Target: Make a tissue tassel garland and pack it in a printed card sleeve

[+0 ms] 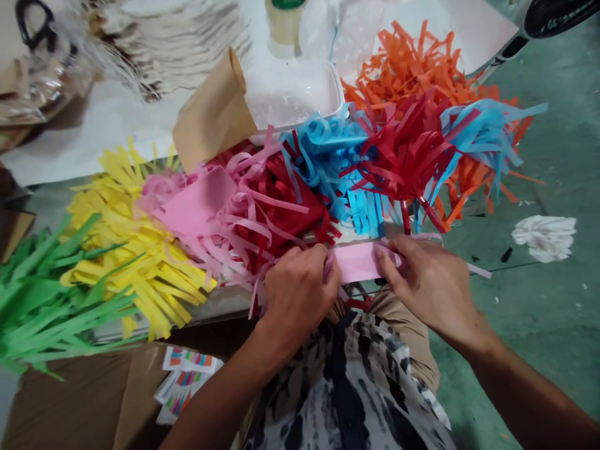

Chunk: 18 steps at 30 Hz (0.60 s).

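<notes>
Stretched between my two hands near the table's front edge is a piece of pink tissue paper (359, 262), flat in the middle with fringe strips trailing at both ends. My left hand (300, 281) is closed on its left end, and my right hand (417, 278) pinches the right end between thumb and fingers. Just beyond lie fringed tissue bunches: more pink tissue (201, 203), dark red tissue (290, 200), blue tissue (328, 150) and a red tassel bunch (405, 147). The fingertips of my left hand are partly hidden.
Yellow fringe (122, 237) and green fringe (42, 294) lie left, orange fringe (417, 69) far right. Behind stand a brown paper piece (213, 109), a white plastic tray (300, 94) and a tape roll (285, 25). A cardboard box (84, 400) sits below; crumpled white paper (546, 237) is on the floor.
</notes>
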### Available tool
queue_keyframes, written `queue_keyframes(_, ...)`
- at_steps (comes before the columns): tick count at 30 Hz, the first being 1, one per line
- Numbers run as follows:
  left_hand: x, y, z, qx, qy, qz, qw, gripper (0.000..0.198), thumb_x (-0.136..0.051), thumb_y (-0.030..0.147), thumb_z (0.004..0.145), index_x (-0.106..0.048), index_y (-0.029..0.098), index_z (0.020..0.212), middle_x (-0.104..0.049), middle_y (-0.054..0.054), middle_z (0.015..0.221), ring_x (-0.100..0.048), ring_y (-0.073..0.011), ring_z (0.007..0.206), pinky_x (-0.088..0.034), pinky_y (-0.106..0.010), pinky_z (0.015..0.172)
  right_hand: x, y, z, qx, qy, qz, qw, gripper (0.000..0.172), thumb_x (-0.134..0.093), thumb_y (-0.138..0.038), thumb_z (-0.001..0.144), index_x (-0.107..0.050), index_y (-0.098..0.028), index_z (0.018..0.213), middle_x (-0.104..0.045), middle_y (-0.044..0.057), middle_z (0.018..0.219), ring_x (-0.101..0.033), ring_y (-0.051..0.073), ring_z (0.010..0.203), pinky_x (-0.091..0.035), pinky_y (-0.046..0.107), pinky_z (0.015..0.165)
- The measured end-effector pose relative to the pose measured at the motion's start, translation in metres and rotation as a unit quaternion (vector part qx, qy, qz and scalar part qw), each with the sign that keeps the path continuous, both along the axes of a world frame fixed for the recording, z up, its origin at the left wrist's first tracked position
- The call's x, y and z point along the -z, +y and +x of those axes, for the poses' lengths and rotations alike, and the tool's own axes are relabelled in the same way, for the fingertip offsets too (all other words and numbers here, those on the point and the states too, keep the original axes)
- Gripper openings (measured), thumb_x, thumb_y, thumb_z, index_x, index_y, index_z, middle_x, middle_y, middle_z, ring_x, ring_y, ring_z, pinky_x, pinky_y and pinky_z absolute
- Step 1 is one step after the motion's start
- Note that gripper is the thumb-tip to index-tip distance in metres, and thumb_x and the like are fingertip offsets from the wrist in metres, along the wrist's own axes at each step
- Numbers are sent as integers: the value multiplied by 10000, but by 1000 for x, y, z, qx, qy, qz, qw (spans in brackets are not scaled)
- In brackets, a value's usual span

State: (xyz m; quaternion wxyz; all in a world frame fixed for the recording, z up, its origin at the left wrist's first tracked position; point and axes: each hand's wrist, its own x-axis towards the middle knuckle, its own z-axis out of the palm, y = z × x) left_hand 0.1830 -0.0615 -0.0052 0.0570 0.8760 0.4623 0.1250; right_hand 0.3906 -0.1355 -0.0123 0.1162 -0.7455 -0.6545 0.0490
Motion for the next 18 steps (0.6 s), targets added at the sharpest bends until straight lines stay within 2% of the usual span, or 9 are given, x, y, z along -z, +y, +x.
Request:
queue_keyframes(3,0,-1,1,6,-1,40,999,149,-685,258,968,-661,195,834,-674,-47,743,-619,-230,726,-375,-367,615,-2,3,-1,1,-13,-4,1000,336,-513,-471,1048,-691,-197,969,-723,60,754,-650,226,678,-291,324,609)
queue_keyframes(5,-1,-1,2,46,-13,90,995,86,-650,220,1001,-700,164,1042,-751,-90,946,-672,-250,881,-466,-374,729,-3,4,-4,3,-16,-12,1000,324,-518,-462,1044,-691,-201,963,-721,60,742,-647,226,672,-277,322,601)
queue_keyframes(7,-1,2,1,156,-29,130,979,201,-612,182,1034,-687,180,1220,-773,-92,1171,-688,-251,1089,-509,-389,913,-5,5,-6,8,-21,-14,1000,317,-522,-463,1042,-693,-203,979,-723,62,748,-643,226,663,-262,321,589)
queue_keyframes(8,-1,4,1,224,-33,137,964,223,-595,171,1048,-684,197,1251,-772,-69,1224,-683,-237,1155,-504,-392,991,-5,5,-6,14,-24,-9,1000,323,-528,-475,1039,-695,-203,985,-726,64,756,-641,225,657,-255,319,580)
queue_keyframes(10,-1,9,-1,323,-25,123,938,215,-568,176,1072,-696,206,1242,-783,-25,1207,-691,-199,1172,-490,-397,1089,-7,3,1,30,-18,7,999,335,-552,-503,1027,-702,-204,999,-743,67,796,-645,217,662,-266,310,566)
queue_keyframes(11,-1,11,-2,345,-18,112,932,214,-559,180,1079,-701,196,1237,-787,-16,1179,-700,-186,1146,-485,-408,1123,-9,2,9,41,-6,17,999,325,-576,-503,1016,-709,-207,1008,-752,62,819,-649,208,670,-287,304,563)
queue_keyframes(15,-2,11,-1,356,13,92,930,311,-544,173,1075,-676,190,1357,-770,-34,1197,-700,-209,1137,-462,-514,1210,-20,-9,56,99,61,75,990,181,-704,-370,922,-738,-225,1024,-765,33,871,-671,170,699,-442,290,613)
queue_keyframes(18,-6,6,2,346,34,97,932,396,-561,171,1050,-654,227,1431,-754,-44,1131,-703,-245,1110,-502,-558,1181,-31,-24,75,151,-19,200,968,207,-707,-233,851,-776,-219,1045,-787,80,934,-735,244,834,-535,360,724)
